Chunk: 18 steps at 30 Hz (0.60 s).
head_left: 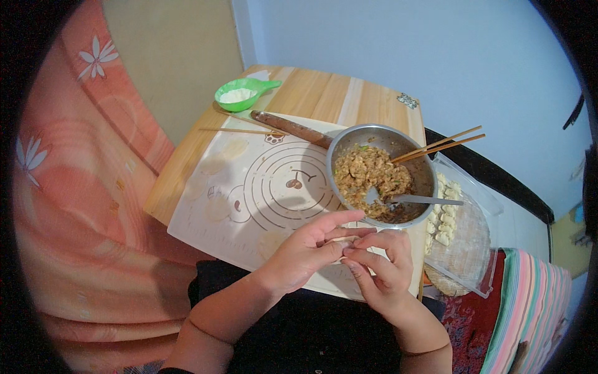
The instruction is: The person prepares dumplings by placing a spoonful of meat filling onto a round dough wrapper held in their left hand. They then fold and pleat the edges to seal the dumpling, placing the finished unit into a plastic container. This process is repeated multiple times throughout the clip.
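Both of my hands meet above the near edge of a white dough mat [205, 187]. My left hand [311, 248] and my right hand [385, 265] pinch a small pale dumpling [346, 242] between their fingers, which cover most of it. Just beyond them stands a steel bowl [332, 149] of brown minced filling [367, 171]. A metal spoon [427, 200] and a pair of chopsticks [439, 144] lean in the bowl. Flat round dough wrappers [213, 163] lie along the mat's left side, faint against the white.
A rolling pin [293, 128] lies on the mat's far side, against the bowl. Loose chopsticks [240, 131] lie near a green scoop of flour [238, 95]. Right of the table [311, 87], a clear plastic container [483, 274] holds rows of dumplings [446, 221]. A pink curtain [93, 218] hangs at left.
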### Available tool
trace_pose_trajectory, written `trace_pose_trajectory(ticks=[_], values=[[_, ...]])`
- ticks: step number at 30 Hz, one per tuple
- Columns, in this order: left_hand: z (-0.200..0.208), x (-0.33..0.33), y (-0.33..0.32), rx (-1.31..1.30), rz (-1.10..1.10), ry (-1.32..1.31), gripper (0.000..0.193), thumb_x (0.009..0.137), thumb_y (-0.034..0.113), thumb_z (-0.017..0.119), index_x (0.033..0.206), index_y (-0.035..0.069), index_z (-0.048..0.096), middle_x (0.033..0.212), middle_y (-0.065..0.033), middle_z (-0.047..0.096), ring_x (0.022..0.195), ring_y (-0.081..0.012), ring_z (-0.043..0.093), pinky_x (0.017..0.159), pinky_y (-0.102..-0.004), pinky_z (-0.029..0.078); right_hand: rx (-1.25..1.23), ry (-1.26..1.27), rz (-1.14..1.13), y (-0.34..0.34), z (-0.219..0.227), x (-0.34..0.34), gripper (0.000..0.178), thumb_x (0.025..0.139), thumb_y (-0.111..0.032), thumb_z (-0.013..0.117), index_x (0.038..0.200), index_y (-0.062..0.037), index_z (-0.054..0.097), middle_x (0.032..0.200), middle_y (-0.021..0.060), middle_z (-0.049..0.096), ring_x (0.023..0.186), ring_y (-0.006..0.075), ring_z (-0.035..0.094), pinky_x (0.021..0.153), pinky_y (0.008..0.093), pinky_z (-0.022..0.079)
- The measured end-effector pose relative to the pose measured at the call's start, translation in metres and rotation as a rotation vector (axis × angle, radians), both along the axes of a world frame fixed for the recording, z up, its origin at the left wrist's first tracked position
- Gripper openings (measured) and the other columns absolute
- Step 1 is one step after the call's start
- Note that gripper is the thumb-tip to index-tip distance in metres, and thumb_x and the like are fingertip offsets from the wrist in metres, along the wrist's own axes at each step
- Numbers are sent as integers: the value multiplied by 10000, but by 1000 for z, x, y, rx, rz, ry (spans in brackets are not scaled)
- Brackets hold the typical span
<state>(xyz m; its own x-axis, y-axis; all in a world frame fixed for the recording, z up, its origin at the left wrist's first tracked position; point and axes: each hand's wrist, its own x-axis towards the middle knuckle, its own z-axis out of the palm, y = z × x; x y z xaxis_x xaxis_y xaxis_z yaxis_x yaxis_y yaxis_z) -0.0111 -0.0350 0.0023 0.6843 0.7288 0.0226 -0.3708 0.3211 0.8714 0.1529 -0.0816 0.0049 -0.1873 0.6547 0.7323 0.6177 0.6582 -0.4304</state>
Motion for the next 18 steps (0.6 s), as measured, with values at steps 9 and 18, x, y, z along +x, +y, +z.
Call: trace_pose_trajectory(ticks=[9, 18], values=[[-2, -5, 3, 1, -32, 77, 580, 944, 50, 368, 1456, 23, 95, 1365, -190, 400, 1244, -209, 421, 1042, -315, 316, -180, 112, -28, 4, 0, 0, 130, 726, -66, 716, 848, -80, 674, 1032, 72, 643, 961, 264, 577, 833, 362, 437], [-3, -3, 2, 138, 41, 67, 591, 957, 93, 408, 1466, 82, 109, 1389, -173, 371, 1261, -185, 394, 1039, -338, 322, -190, 74, -63, 6, -2, 2, 125, 722, -58, 721, 835, -61, 668, 952, 56, 660, 909, 249, 600, 823, 382, 448]])
